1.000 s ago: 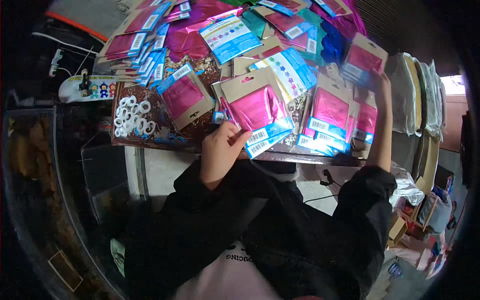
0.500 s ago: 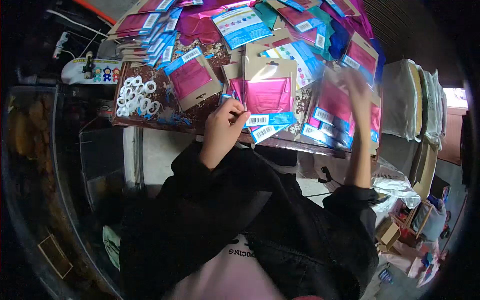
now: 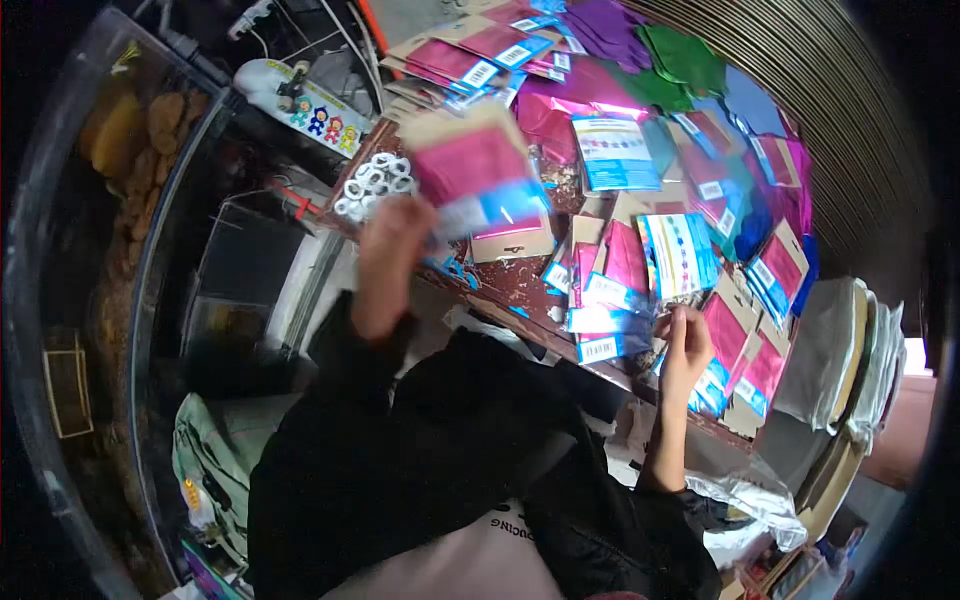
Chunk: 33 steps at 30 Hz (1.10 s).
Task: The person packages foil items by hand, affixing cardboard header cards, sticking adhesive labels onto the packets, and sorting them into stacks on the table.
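Observation:
My left hand (image 3: 392, 245), smeared by motion, grips the lower left corner of a flat packet (image 3: 468, 165). The packet has a brown card top, a shiny pink content and a blue label strip, and is raised over the table's left part. My right hand (image 3: 686, 345) is closed in a pinch at the right edge of a blue-labelled packet (image 3: 612, 322) near the table's front edge. Another packet (image 3: 515, 245), pink and brown, lies beneath the raised one. To the right of my right hand are more pink packets (image 3: 728, 320).
White rings (image 3: 375, 185) lie heaped at the table's left corner. Stacked packets (image 3: 470, 55) stand at the back left. Purple cloth-like pieces (image 3: 605, 35) and green ones (image 3: 685, 65) lie at the back. A skateboard-like board (image 3: 300, 105) is off the left side.
My view has turned, so the table sits further right. My left hand has lifted a packet and moved left with it. My right hand has come down to the front packets.

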Each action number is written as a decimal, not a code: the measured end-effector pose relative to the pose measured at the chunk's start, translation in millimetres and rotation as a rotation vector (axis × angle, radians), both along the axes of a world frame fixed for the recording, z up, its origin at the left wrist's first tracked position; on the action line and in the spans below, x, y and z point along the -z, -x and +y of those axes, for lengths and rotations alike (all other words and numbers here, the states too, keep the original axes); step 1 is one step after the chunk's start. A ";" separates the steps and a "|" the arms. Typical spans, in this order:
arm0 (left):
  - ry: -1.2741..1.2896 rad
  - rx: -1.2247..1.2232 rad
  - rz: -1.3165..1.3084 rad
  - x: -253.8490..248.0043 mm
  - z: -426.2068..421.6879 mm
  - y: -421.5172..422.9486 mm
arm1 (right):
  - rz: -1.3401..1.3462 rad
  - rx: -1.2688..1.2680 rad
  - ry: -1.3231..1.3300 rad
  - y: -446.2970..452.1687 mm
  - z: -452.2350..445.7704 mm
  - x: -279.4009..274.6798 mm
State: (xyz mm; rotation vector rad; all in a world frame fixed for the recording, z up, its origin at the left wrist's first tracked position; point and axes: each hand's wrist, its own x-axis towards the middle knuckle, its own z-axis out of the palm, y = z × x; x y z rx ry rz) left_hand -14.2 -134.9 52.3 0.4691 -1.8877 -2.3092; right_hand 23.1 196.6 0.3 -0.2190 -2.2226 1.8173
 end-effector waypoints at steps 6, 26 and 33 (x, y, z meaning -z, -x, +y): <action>0.100 -0.132 0.309 -21.7 -61.9 89.4 | 0.004 -0.035 -0.122 -16.1 -8.8 9.8; 0.557 -0.026 0.246 20.5 -51.1 187.6 | 0.012 -0.271 -0.149 78.6 -23.7 -50.8; 0.567 0.043 0.234 16.3 -58.0 184.7 | -0.161 -0.382 0.250 188.3 -73.1 -50.2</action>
